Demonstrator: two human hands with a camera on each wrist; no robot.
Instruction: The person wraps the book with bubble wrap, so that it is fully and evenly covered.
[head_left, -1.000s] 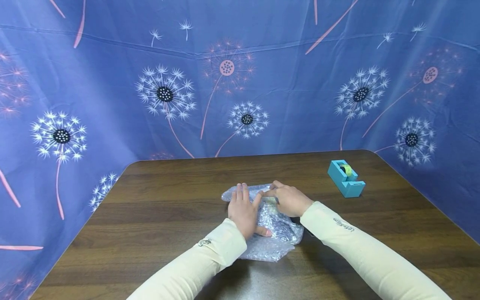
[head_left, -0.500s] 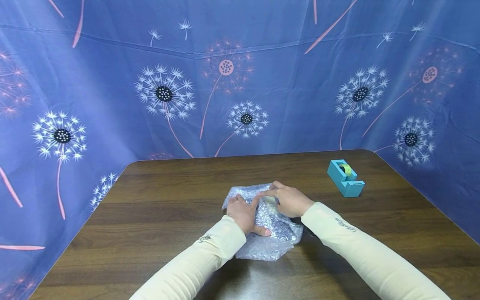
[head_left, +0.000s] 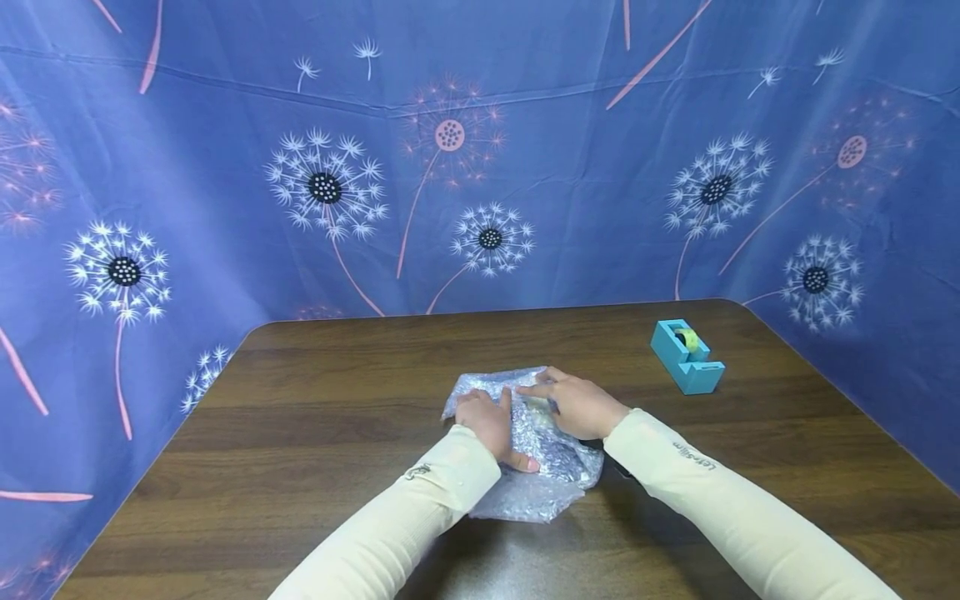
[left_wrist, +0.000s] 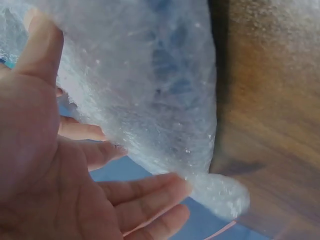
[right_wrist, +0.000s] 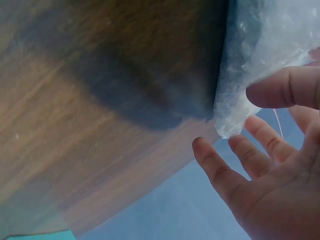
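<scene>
The bubble wrap bundle lies on the wooden table, somewhat right of centre in the head view, its crinkled folds making what is inside hard to tell. Compared with a second ago, more of its far left flap shows. The person's left hand has changed most: its fingers then pointed flat toward the far edge, and now they bend down at the knuckles along the bundle's left side, loose and gripping nothing, with the thumb stretched over the top. The right hand has hardly moved; its index finger reaches across the far part of the wrap and its fingers are spread, not clenched. Both hands hide parts of the wrap beneath them. Pale sleeves cover the forearms. Beyond, to the right, a blue tape dispenser with a yellow-green roll stands well apart from the bundle. A blue dandelion-patterned cloth hangs behind the table.
</scene>
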